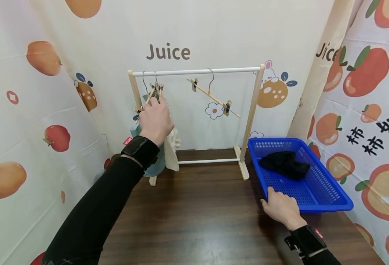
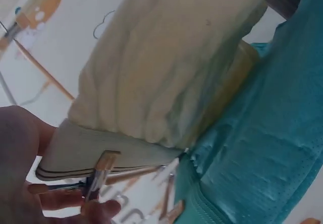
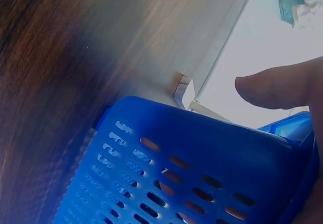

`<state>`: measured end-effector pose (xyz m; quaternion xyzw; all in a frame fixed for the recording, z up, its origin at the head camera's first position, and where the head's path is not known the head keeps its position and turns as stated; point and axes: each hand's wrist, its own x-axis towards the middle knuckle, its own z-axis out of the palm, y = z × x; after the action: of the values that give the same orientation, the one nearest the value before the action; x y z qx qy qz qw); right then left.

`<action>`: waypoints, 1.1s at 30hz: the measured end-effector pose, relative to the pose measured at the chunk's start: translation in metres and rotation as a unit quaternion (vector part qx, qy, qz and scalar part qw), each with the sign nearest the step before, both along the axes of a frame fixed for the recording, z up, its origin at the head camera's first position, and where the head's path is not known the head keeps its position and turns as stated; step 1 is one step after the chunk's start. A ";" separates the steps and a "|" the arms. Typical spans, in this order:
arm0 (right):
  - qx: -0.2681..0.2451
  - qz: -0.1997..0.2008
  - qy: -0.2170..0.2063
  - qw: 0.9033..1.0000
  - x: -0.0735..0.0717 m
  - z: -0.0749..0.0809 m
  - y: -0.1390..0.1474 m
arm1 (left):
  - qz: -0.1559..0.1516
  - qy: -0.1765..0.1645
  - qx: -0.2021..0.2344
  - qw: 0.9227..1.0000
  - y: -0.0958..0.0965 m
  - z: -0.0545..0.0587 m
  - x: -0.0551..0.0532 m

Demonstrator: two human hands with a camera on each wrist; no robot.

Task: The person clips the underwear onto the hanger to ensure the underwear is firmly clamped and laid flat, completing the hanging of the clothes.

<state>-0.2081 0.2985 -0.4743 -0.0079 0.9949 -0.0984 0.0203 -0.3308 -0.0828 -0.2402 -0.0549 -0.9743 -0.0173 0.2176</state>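
Observation:
My left hand [image 1: 156,119] is up at the left end of the rack, gripping a wooden clip hanger that carries a cream garment [image 2: 161,67]. In the left wrist view its fingers are around a metal-and-wood clip [image 2: 103,171] at the garment's waistband. Beside it hangs a teal garment [image 2: 262,143], partly behind the cream one. Over at the right, my right hand [image 1: 282,208] holds the near left corner of a blue plastic basket [image 1: 328,209], fingers over the rim. A crumpled black cloth [image 1: 284,164] lies inside the basket.
The small rack has a white top rail [image 1: 181,72] and wooden side posts [image 1: 252,110]. A bare clip hanger [image 1: 211,95] hangs askew from the rail, right of the garments. Rack and basket stand on a dark wooden tabletop [image 1: 194,217], with fruit-printed curtains around.

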 end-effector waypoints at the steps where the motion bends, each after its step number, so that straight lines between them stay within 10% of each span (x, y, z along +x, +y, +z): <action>1: 0.001 0.000 -0.001 1.000 0.000 0.000 0.000 | 0.000 0.008 -0.014 1.000 0.002 -0.001 0.001; 7: -0.004 0.004 -0.014 1.000 -0.001 -0.001 -0.003 | -0.011 0.080 -0.126 0.989 0.027 -0.013 0.014; 12: -0.015 0.019 -0.017 1.000 0.006 0.002 -0.011 | -0.136 0.148 -0.095 0.975 0.062 -0.053 0.032; 23: -0.107 0.113 -0.077 0.985 0.016 0.022 -0.011 | -0.330 -0.030 -0.027 0.943 0.154 -0.169 0.076; 28: -0.155 0.168 -0.121 0.966 0.012 0.034 0.004 | -0.379 -0.115 -0.052 0.917 0.185 -0.198 0.090; 33: -0.159 0.199 -0.150 0.955 0.009 0.044 0.015 | -0.377 -0.144 -0.053 0.914 0.195 -0.212 0.097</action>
<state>-0.1991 0.3140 -0.4299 -0.1939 0.9300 -0.2498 0.1872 -0.2335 0.1125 -0.4521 -0.4263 -0.9016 -0.0542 0.0495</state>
